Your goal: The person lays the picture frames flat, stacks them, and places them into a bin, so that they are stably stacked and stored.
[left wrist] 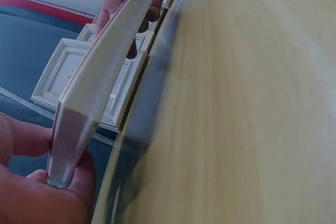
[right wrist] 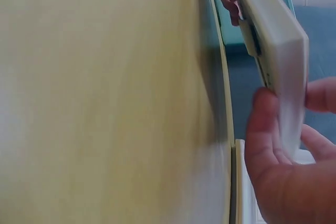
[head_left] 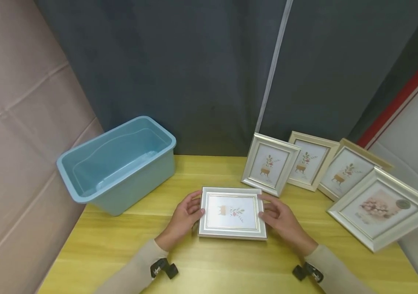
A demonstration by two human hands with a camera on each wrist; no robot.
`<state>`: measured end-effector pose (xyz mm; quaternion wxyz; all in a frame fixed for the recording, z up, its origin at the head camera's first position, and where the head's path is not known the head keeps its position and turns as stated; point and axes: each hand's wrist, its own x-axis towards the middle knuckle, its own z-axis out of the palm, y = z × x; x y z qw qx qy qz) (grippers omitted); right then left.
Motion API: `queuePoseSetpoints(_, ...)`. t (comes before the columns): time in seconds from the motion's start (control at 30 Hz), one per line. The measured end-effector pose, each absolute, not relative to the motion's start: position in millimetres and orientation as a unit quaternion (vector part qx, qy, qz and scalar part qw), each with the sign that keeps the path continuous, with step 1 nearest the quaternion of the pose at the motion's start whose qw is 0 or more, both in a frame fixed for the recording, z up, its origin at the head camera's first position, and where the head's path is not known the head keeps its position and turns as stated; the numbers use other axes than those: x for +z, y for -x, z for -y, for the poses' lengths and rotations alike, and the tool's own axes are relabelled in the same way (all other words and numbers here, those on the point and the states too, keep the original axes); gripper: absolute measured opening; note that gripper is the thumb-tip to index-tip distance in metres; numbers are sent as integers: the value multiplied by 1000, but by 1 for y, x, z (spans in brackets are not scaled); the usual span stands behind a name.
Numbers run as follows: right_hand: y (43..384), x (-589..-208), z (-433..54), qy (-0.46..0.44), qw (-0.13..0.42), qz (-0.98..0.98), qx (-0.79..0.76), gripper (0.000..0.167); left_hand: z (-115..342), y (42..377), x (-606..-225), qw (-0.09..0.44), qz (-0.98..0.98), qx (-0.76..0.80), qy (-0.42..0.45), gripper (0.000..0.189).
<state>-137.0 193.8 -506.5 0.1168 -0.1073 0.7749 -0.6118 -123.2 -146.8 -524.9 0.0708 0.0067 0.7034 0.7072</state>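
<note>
Between both hands is a silver picture frame (head_left: pixel 232 213), face up, its plant print lying sideways. My left hand (head_left: pixel 187 216) grips its left short side, thumb on the front and fingers beneath. On the opposite short side my right hand (head_left: pixel 282 218) holds it the same way. Both wrist views show the picture frame (left wrist: pixel 100 72) raised above the table, with a gap under it. In the right wrist view, the thumb and fingers of the right hand (right wrist: pixel 294 182) pinch the edge, and part of the frame's back shows.
A blue plastic bin (head_left: pixel 139 175) stands at the back left of the wooden table (head_left: pixel 223 269). Along the right, several picture frames stand upright: a silver one (head_left: pixel 247 171), two cream or tan ones behind, and a larger silver frame (head_left: pixel 372 241) nearest. A dark curtain (head_left: pixel 194 73) closes off the back.
</note>
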Motion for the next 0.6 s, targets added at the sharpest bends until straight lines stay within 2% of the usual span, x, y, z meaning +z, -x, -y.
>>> queuePoseSetpoints(0.3,144,-507,-196,101,155,-794,-579,63,151,127,-526,119,-708,696,5,67)
queuePoseSetpoints(0.6,153,-508,-195,132,149,-851,-485,64,155,132,-525,119,-750,651,-14,67)
